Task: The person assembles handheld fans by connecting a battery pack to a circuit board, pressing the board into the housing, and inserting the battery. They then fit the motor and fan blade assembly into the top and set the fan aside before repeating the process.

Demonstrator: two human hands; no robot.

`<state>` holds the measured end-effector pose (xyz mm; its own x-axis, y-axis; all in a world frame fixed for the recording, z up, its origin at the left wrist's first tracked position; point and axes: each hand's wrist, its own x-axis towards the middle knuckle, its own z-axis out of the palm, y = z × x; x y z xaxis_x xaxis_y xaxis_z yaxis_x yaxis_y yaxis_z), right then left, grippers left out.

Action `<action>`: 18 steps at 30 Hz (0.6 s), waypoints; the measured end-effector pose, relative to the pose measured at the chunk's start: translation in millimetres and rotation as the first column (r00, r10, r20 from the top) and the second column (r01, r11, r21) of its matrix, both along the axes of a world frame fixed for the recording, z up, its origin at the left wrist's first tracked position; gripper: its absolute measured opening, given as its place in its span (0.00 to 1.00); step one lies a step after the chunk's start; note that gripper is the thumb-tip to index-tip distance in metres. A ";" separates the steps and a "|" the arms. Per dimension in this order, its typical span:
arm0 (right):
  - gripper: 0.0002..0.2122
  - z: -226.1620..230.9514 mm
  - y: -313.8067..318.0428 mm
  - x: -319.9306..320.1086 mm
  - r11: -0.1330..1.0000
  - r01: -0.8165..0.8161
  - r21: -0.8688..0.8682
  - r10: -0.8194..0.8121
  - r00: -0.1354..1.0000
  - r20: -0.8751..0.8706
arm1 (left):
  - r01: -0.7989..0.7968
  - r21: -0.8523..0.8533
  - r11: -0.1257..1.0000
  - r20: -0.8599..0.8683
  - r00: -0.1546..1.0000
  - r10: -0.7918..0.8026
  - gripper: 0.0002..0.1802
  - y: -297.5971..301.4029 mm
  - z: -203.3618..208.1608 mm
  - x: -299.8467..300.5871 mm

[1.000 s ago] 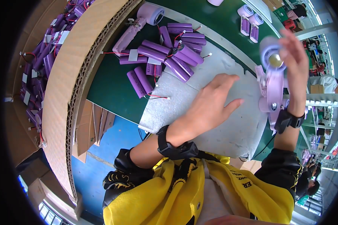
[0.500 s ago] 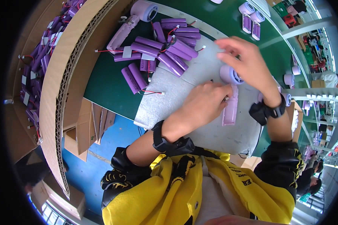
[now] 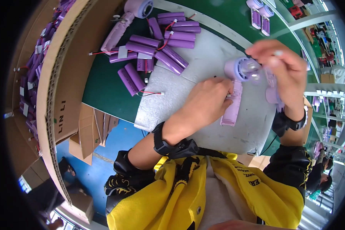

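Note:
My left hand (image 3: pixel 209 96) is closed on a pale purple handheld fan (image 3: pixel 231 107), at the top of its opened handle. The fan lies on a whitish foam mat (image 3: pixel 155 109), its round head pointing away from me. A clear, blurred piece (image 3: pixel 251 71) shows at the front of the fan head; what it is I cannot tell. To the right of the fan, my right hand (image 3: pixel 281 63) hangs raised, its fingers smeared by motion. Beneath that hand is a second purple fan part (image 3: pixel 272 94), partly covered. Several purple battery packs (image 3: pixel 171 62) with red and black wires lie left of the hands.
Another opened fan (image 3: pixel 119 32) lies at the back left. A large cardboard carton (image 3: pixel 71 92) full of battery packs (image 3: pixel 32 78) stands at the left. More fans (image 3: pixel 260 17) rest on the green table (image 3: pixel 107 90) at the back right. Someone in dark clothing (image 3: pixel 44 199) is at lower left.
My right hand has moved right, away from the fan head. My left hand keeps its hold, with the handle tilted a little. A clear blur now shows at the fan head.

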<state>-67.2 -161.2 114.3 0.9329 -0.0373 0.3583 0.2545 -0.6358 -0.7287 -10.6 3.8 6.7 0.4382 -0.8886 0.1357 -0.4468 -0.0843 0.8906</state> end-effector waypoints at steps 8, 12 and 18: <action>0.14 -27.2 -22.2 -79.8 0.702 0.311 0.640 -0.058 0.922 -0.383 | 0.079 -0.022 0.997 0.066 0.995 -0.078 0.09 2.5 6.5 0.9; 0.07 -68.1 -1.0 -100.7 0.876 0.374 0.304 -0.208 0.863 -0.461 | 0.174 -0.027 0.984 0.087 0.981 -0.171 0.10 2.7 8.6 0.7; 0.09 -84.3 23.2 -97.4 0.966 0.257 -0.014 -0.255 0.948 -0.188 | 0.206 0.008 0.979 -0.048 0.978 -0.205 0.16 8.5 17.4 9.0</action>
